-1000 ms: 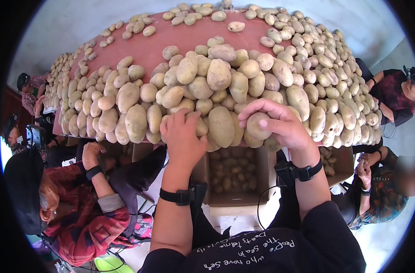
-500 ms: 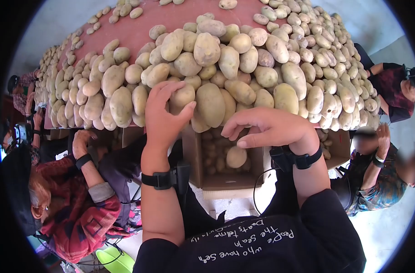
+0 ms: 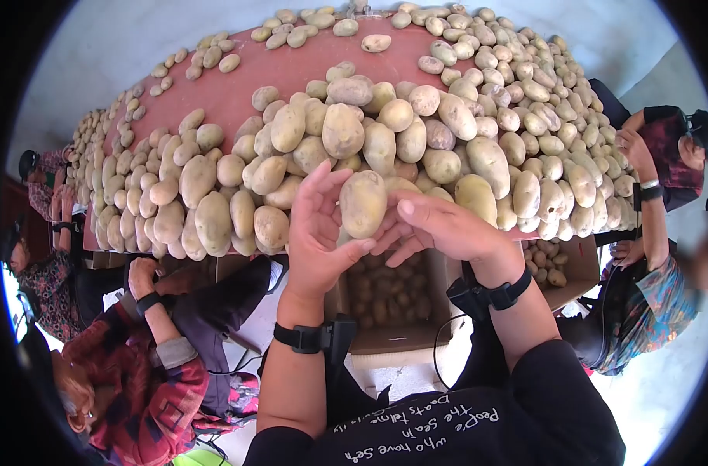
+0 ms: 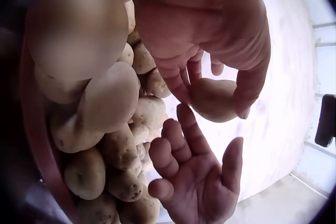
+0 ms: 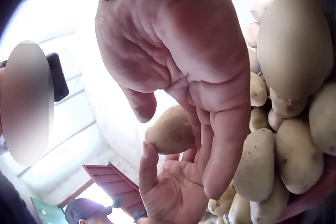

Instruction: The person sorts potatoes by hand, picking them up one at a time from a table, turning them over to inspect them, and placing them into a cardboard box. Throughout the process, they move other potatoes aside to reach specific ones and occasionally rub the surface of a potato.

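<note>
My left hand holds a large oval potato between thumb and fingers, in front of the heap of potatoes. In the left wrist view that potato sits between the thumb and the fingertips. Facing it from the other side, my right hand has loosely extended fingers close to the potato and grips nothing. The right wrist view shows the right fingers partly covering the potato, with the left thumb at its lower edge.
The heap lies along the near edge of a red table. Beneath that edge stands a cardboard box with potatoes inside; another box stands to its right. People sit on both sides, one in a red checked shirt at left.
My right hand has let a potato drop into the box and come up beside the left. My left hand has lifted another potato off the heap and brought it rightward, between the hands.
</note>
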`<action>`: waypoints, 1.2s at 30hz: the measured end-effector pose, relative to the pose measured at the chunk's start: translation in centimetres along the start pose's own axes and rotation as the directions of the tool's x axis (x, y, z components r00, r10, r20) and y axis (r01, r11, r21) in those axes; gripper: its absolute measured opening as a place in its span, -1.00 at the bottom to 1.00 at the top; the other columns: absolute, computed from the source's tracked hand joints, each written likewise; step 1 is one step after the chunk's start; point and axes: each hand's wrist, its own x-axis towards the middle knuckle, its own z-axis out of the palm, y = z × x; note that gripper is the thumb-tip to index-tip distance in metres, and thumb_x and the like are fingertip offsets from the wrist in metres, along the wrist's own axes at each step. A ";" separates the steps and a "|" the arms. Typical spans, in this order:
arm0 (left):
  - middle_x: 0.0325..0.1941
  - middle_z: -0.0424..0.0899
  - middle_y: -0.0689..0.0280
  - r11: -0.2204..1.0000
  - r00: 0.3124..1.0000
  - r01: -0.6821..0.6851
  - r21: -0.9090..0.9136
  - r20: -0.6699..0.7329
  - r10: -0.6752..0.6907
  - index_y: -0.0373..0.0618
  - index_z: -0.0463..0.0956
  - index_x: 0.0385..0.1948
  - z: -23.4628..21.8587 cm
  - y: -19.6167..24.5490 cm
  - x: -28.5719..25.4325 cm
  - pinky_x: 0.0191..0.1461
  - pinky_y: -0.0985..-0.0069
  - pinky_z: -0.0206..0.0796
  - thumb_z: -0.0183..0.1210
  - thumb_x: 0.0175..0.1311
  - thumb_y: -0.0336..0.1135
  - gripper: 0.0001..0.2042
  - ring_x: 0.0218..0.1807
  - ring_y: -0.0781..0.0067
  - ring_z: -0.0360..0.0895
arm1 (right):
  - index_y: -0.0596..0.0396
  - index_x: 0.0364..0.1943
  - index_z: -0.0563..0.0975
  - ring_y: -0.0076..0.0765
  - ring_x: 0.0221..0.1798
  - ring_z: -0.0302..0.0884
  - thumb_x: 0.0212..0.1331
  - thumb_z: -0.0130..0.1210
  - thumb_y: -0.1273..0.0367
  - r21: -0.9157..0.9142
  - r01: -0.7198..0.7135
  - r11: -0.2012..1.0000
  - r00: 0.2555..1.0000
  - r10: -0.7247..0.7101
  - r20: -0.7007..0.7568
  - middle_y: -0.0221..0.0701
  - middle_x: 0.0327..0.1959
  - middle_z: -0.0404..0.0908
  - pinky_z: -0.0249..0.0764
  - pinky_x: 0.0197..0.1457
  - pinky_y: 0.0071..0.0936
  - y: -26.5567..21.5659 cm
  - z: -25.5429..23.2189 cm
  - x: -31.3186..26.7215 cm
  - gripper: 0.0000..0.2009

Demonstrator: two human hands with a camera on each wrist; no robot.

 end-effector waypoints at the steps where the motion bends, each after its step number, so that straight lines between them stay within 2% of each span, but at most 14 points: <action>1: 0.35 0.37 0.13 0.998 0.999 -0.025 0.053 0.023 0.024 -0.16 0.05 0.47 0.2 -0.2 0.0 0.45 0.25 0.20 0.44 -0.04 -0.49 -0.05 0.38 0.20 0.36 | 0.18 0.33 0.32 -0.25 0.09 0.60 0.52 -0.18 -0.02 0.069 0.011 0.998 1.000 -0.009 -0.023 -0.23 0.10 0.55 0.64 0.07 -0.29 0.3 -0.2 0.2 -0.43; 3: 0.35 0.38 0.14 0.985 0.995 -0.076 0.156 0.070 0.066 -0.15 0.06 0.47 0.3 -1.0 0.0 0.45 0.25 0.20 0.40 -0.05 -0.53 -0.06 0.39 0.20 0.35 | 0.18 0.34 0.31 -0.23 0.10 0.61 0.53 -0.20 -0.02 0.209 0.034 0.977 0.997 -0.020 -0.070 -0.22 0.14 0.53 0.64 0.07 -0.28 1.0 -0.5 0.6 -0.43; 7: 0.41 0.37 0.13 0.845 0.972 -0.137 0.517 0.234 0.015 -0.16 0.06 0.49 0.3 -1.1 -0.1 0.48 0.27 0.18 0.32 -0.09 -0.59 -0.05 0.40 0.17 0.36 | 0.16 0.36 0.28 -0.24 0.11 0.60 0.51 -0.09 0.06 0.233 0.033 0.972 0.991 -0.002 -0.133 -0.23 0.17 0.51 0.64 0.08 -0.28 1.3 -1.1 0.7 -0.45; 10: 0.44 0.35 0.13 0.775 0.955 -0.181 0.606 0.295 -0.008 -0.16 0.05 0.50 0.8 -0.8 -0.2 0.48 0.28 0.17 0.32 -0.06 -0.60 -0.06 0.42 0.13 0.34 | 0.15 0.35 0.30 -0.29 0.11 0.60 0.45 0.05 0.16 0.204 0.050 0.978 0.981 -0.010 -0.193 -0.26 0.15 0.52 0.64 0.09 -0.28 1.4 -0.8 0.7 -0.48; 12: 0.45 0.34 0.12 0.787 0.963 -0.166 0.595 0.270 -0.001 -0.15 0.05 0.50 0.9 -0.9 -0.2 0.48 0.28 0.18 0.32 -0.05 -0.59 -0.06 0.43 0.11 0.32 | 0.13 0.32 0.33 -0.34 0.09 0.59 0.39 0.14 0.24 0.177 0.057 0.983 0.974 -0.016 -0.227 -0.30 0.12 0.53 0.63 0.09 -0.29 1.8 -1.1 0.9 -0.50; 15: 0.45 0.33 0.10 0.832 0.976 -0.109 0.544 0.216 -0.013 -0.13 0.06 0.49 1.0 -1.2 -0.3 0.46 0.28 0.20 0.34 -0.03 -0.58 -0.07 0.43 0.09 0.31 | 0.08 0.21 0.39 -0.49 0.03 0.58 0.38 0.13 0.37 0.130 0.059 0.990 0.950 -0.016 -0.313 -0.42 0.00 0.57 0.59 0.07 -0.41 1.2 -0.6 1.1 -0.63; 18: 0.39 0.38 0.08 0.814 0.985 -0.081 0.576 0.171 -0.024 -0.12 0.16 0.45 1.0 -1.5 -0.3 0.40 0.28 0.27 0.39 0.01 -0.53 -0.13 0.37 0.08 0.38 | 0.07 0.17 0.43 -0.55 0.03 0.54 0.34 0.18 0.39 -0.026 0.120 0.992 0.940 -0.122 -0.318 -0.45 0.00 0.56 0.56 0.09 -0.44 1.1 -0.9 1.1 -0.65; 24: 0.23 0.53 0.09 0.805 0.994 0.015 0.594 0.076 -0.074 -0.10 0.36 0.33 0.6 -2.2 -0.3 0.25 0.30 0.41 0.37 0.05 -0.51 -0.31 0.20 0.12 0.53 | 0.10 0.12 0.46 -0.55 0.08 0.50 0.17 0.31 0.48 -0.124 0.269 0.955 0.923 -0.292 -0.249 -0.48 0.02 0.54 0.49 0.17 -0.47 1.6 -0.9 1.4 -0.58; 27: 0.20 0.55 0.11 0.830 0.996 0.050 0.555 0.034 -0.082 -0.08 0.41 0.28 0.5 -2.6 -0.4 0.18 0.35 0.47 0.35 0.06 -0.55 -0.36 0.17 0.17 0.55 | 0.11 0.13 0.45 -0.55 0.11 0.48 0.15 0.34 0.46 -0.068 0.251 0.966 0.929 -0.260 -0.263 -0.46 0.02 0.54 0.47 0.17 -0.47 1.6 -0.8 1.4 -0.55; 29: 0.20 0.55 0.12 0.837 0.998 0.059 0.543 -0.001 -0.069 -0.07 0.44 0.25 0.6 -2.9 -0.6 0.14 0.38 0.50 0.32 0.06 -0.58 -0.39 0.17 0.21 0.55 | 0.11 0.14 0.44 -0.56 0.11 0.48 0.18 0.34 0.44 -0.117 0.206 0.972 0.928 -0.232 -0.292 -0.45 0.02 0.53 0.48 0.16 -0.47 1.2 -0.6 1.3 -0.55; 33: 0.17 0.56 0.15 0.822 0.998 -0.057 0.567 0.019 0.055 -0.04 0.48 0.19 0.3 -2.8 -0.3 0.13 0.41 0.52 0.26 0.06 -0.66 -0.44 0.19 0.21 0.55 | 0.13 0.18 0.42 -0.56 0.09 0.48 0.23 0.31 0.40 -0.270 0.057 0.961 0.915 -0.158 -0.370 -0.43 0.01 0.54 0.48 0.15 -0.48 1.3 -0.5 1.3 -0.54; 36: 0.17 0.54 0.17 0.827 0.994 -0.113 0.550 0.051 0.101 -0.05 0.49 0.16 -0.1 -3.2 -0.2 0.15 0.40 0.52 0.23 0.06 -0.69 -0.45 0.21 0.20 0.53 | 0.15 0.20 0.41 -0.57 0.09 0.47 0.25 0.29 0.39 -0.205 -0.060 0.977 0.929 -0.021 -0.370 -0.43 0.02 0.53 0.48 0.14 -0.48 0.6 -0.3 1.1 -0.53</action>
